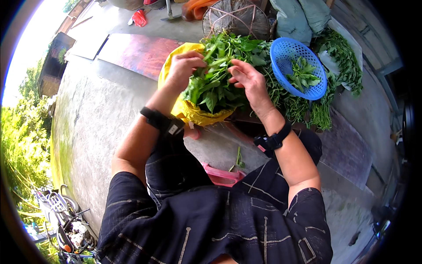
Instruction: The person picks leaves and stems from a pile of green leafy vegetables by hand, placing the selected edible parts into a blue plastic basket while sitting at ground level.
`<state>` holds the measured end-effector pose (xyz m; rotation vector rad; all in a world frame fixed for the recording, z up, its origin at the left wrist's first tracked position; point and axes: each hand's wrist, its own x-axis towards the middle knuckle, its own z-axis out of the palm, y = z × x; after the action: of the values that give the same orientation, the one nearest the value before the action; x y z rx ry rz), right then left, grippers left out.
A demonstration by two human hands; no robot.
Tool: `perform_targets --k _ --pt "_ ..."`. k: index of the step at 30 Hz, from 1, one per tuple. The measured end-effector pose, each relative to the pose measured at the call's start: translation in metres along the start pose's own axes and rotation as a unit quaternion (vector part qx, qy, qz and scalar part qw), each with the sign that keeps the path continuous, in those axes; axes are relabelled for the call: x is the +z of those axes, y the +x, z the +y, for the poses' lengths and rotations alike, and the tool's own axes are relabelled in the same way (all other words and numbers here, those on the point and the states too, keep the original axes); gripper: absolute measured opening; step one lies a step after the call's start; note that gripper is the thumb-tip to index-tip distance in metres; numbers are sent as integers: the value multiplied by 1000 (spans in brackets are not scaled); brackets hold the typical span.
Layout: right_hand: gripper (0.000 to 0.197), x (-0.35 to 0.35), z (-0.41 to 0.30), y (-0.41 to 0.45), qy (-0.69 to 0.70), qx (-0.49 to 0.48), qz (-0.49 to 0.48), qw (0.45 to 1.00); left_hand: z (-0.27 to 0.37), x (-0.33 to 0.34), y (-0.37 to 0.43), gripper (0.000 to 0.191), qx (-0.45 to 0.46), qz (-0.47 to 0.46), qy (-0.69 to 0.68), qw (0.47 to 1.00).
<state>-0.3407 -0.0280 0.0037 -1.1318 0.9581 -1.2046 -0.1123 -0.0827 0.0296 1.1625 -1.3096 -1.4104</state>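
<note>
A heap of leafy green stems (217, 89) lies in and over a yellow woven sack (191, 114) before me. My left hand (188, 66), at the heap's left side, has its fingers closed on a leafy stem, which is partly blurred. My right hand (247, 76) is over the right part of the heap, its fingers bent and apart near the stem ends; whether it grips a stem is not clear. To the right, a blue perforated plastic basket (280, 71) sits tilted on more greens, with a small bunch of leafy sprigs (301, 74) inside.
More green stems (346, 62) lie at the far right, beside pale green sacks (290, 19). A round wooden block (235, 19) stands behind the heap. A pink plastic stool (222, 175) is between my legs. A red plastic bag (139, 18) lies on the concrete floor (99, 92); a motorcycle (71, 227) stands lower left.
</note>
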Motion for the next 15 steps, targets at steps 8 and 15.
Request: perform_targets --k 8,15 --pt "23 -24 -7 -1 262 72 40 962 -33 47 -24 9 -171 -37 -326 929" --pt "20 -69 -24 -21 182 80 12 980 -35 33 -61 18 -223 -114 -278 927"
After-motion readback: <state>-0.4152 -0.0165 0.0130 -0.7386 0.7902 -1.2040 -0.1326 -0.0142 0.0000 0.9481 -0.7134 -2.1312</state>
